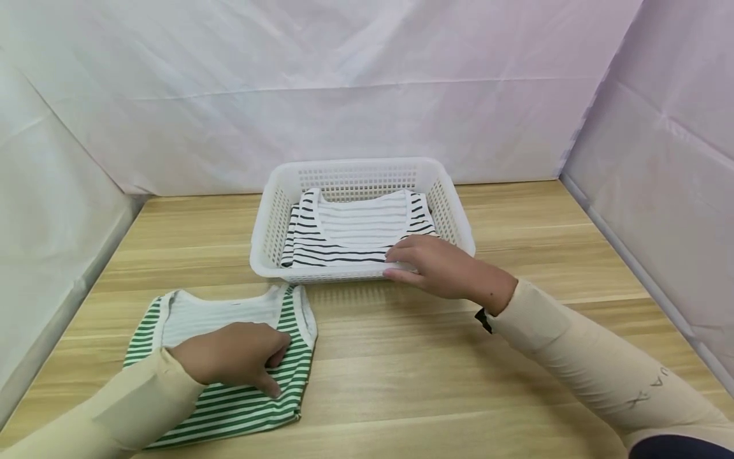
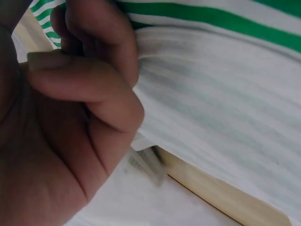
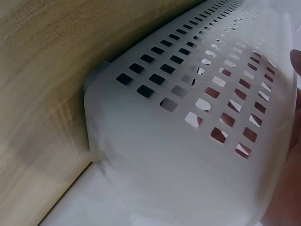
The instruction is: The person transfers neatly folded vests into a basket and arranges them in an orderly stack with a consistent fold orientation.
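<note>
My left hand (image 1: 237, 352) lies over a green-and-white striped tank top (image 1: 241, 417) on the left of the table, thumb apart from the bent fingers. In the left wrist view, these loosely bent fingers (image 2: 106, 42) sit beside the top's white inner cloth (image 2: 221, 108); no cloth shows pinched between them. My right hand (image 1: 438, 264) reaches over the front rim of a white plastic basket (image 1: 262, 248), near a folded black-and-white striped tank top (image 1: 338, 255) inside it. Through the basket's holes, the right wrist view shows parts of the hand; its fingertips are partly hidden.
The wooden table (image 1: 367, 376) carries the basket at its back middle, close to a hanging white sheet (image 1: 367, 121). More white sheeting stands along the left side (image 1: 51, 210) and the right side (image 1: 671, 166).
</note>
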The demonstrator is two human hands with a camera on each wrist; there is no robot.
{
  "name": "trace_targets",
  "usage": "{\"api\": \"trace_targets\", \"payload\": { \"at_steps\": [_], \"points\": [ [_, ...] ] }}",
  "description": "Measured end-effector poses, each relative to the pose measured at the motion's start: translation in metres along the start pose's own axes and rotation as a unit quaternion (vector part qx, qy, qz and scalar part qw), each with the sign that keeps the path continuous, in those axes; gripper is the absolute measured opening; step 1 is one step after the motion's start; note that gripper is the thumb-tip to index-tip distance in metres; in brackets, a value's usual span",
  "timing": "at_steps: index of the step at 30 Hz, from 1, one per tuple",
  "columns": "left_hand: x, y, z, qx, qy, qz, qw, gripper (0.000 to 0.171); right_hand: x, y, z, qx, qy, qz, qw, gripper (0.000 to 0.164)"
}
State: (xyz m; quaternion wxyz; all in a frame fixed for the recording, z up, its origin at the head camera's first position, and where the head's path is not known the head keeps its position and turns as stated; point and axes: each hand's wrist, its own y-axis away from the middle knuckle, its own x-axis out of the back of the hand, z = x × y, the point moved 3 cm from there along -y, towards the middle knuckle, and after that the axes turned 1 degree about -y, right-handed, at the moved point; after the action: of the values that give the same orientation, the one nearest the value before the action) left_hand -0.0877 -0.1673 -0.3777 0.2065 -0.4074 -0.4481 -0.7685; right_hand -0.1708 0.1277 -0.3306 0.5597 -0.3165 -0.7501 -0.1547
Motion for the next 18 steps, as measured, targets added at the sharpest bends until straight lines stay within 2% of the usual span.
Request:
{"api": "trace_targets", "payload": {
  "at_steps": [6,14,18],
  "points": [
    [-0.003,-0.013,0.025,-0.02,-0.024,0.001,0.9995,0.046,-0.001,0.0,0.001,-0.002,-0.008,0.0,1.0,0.024],
    [-0.002,-0.03,0.062,-0.062,-0.02,-0.013,0.9978,0.043,-0.003,0.001,0.002,-0.022,-0.007,-0.008,1.0,0.029],
    [-0.004,-0.041,0.078,-0.074,-0.04,-0.011,0.9964,0.043,-0.002,0.002,0.001,-0.02,-0.003,-0.001,1.0,0.029]
  ]
}}
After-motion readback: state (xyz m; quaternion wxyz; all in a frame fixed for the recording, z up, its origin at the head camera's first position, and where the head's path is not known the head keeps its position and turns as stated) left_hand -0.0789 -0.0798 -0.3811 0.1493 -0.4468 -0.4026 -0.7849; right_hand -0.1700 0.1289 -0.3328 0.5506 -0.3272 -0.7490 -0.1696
